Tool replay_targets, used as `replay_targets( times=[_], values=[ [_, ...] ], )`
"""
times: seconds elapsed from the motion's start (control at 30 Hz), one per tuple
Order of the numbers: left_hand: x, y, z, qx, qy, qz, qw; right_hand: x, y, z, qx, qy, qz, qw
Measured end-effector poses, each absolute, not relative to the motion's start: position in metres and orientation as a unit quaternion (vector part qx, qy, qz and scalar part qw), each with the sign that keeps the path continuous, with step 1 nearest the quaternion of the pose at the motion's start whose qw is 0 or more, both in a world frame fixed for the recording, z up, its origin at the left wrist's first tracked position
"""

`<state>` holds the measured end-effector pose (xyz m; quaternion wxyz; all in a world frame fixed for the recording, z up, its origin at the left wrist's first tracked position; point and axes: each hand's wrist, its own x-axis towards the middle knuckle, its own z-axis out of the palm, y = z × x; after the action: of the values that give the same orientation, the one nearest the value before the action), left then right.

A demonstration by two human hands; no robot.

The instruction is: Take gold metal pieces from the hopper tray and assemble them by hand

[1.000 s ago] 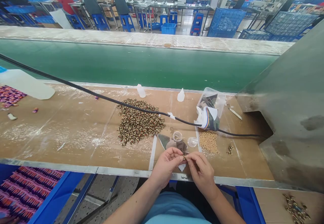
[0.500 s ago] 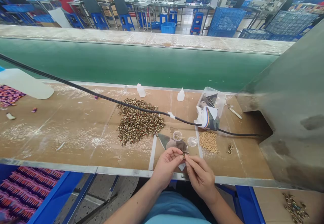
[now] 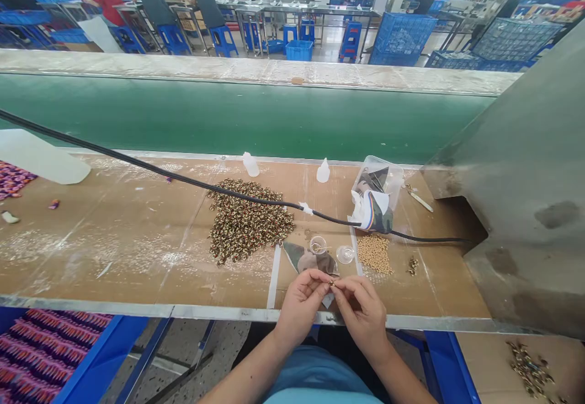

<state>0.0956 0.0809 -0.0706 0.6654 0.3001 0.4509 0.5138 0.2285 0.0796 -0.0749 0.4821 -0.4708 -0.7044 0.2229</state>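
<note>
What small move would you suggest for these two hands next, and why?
I would probably steady the tiny piece in the left hand before easing the right hand: the fingertips of both meet at it, and the heap of small metallic-looking parts lies nearby on the bench, where a dropped one might be hard to find.

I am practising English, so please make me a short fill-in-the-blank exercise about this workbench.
From the wearer's view, the pile of metallic pieces lies to the ____ of the beige beads.
The cloth near the left hand has a ____ pattern.
Exactly ____ small white bottles are near the workbench's far edge.

Missing words: left; camouflage; two.
</note>
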Motion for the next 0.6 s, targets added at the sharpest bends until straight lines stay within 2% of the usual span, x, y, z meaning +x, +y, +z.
replay_targets(
  times=[0.6],
  values=[
    [0.0927,0.0785,-0.0671,0.313,0.438,0.505,0.675,0.2320,0.0770,-0.0777,-0.450,-0.726,0.202,0.479]
  ],
)
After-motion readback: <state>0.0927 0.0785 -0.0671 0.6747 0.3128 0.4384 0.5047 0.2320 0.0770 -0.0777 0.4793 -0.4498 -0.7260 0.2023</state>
